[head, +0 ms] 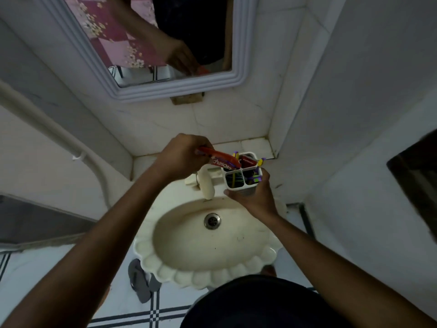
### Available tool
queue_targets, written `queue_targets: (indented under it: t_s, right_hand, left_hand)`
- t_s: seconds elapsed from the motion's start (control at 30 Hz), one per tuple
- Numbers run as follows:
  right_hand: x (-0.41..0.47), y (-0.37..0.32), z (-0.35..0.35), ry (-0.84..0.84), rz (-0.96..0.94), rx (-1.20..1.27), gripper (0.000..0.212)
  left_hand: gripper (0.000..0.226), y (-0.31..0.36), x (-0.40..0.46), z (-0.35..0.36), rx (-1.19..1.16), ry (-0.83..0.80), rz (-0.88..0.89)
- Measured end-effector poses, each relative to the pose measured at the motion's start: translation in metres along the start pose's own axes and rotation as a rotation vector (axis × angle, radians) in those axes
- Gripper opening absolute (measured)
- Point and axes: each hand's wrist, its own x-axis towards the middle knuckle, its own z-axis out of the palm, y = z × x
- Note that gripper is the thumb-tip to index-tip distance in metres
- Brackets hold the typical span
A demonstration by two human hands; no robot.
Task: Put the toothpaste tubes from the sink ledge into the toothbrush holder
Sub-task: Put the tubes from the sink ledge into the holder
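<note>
Two hands over sink (212, 247). Right hand (254, 195) clamped around toothbrush holder (242, 178) from below. Left hand (182, 157) pinches red toothpaste tube (222, 159), its tip angled into holder's back-left compartment.

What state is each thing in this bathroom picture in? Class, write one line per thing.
Left hand: gripping the red toothpaste tube.
Red toothpaste tube: held tilted, tip at the toothbrush holder's rim.
Right hand: gripping the toothbrush holder.
Toothbrush holder: upright, another red tube already standing in a back compartment.
Tap: no water visible.
Sink: no standing water, drain unplugged.
</note>
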Motion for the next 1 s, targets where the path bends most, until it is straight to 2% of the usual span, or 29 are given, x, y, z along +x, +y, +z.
queue_targets:
  t_s: [0.17,0.3,0.53,0.83,1.0]
  right_hand:
    - [0.003,-0.002,0.004,0.012,-0.007,-0.024,0.137]
    - [0.006,-0.001,0.007,0.023,-0.016,-0.039,0.141]
    - [0.006,-0.002,0.007,0.037,-0.035,-0.06,0.141]
    - [0.003,-0.004,0.015,0.073,-0.011,-0.029,0.139]
    - [0.001,-0.008,0.022,0.111,-0.015,0.002,0.134]
  left_hand:
    - [0.021,0.004,0.002,0.024,0.085,-0.038,0.02]
    - [0.018,0.008,0.006,0.036,0.204,0.007,0.082]
    - [0.018,0.017,0.017,0.062,0.253,-0.043,0.125]
    - [0.019,0.014,0.035,0.07,0.387,-0.094,0.096]
    - [0.021,0.015,0.044,0.066,0.466,-0.101,0.145]
